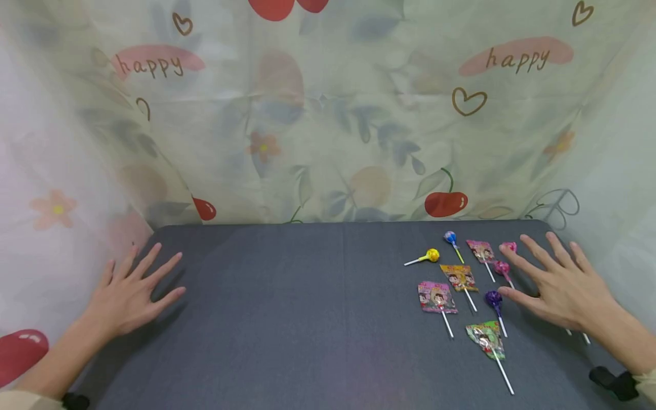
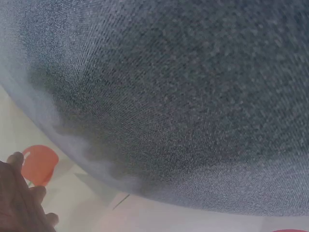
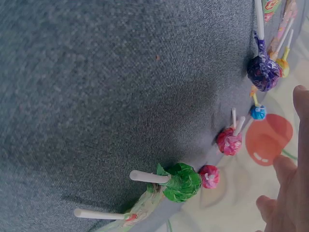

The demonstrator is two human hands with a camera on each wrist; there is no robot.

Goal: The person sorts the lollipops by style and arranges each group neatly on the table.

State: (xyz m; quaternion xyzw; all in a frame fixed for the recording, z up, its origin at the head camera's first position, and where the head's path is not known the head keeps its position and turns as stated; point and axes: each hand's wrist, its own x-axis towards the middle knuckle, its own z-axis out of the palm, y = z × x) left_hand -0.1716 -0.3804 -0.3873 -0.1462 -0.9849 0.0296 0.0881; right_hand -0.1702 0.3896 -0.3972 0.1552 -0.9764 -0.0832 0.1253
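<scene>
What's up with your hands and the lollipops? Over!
Left hand, right hand: empty, fingers spread. Lollipops: scattered, right side of table. In the way: right hand hides some from head camera.

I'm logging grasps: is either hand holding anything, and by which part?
Nothing: left hand and right hand are spread, the right near a purple lollipop.

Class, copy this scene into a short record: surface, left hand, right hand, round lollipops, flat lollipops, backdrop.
Surface: dark grey table
Left: left hand, fingers spread, holding nothing, over the table's left side
Right: right hand, fingers spread, over the table's right side
Round: yellow lollipop, blue lollipop, purple lollipop, green lollipop, others pink
Flat: orange packet, green packet, two pink packets
Backdrop: pale cloth printed with cherries and "happy"
</scene>
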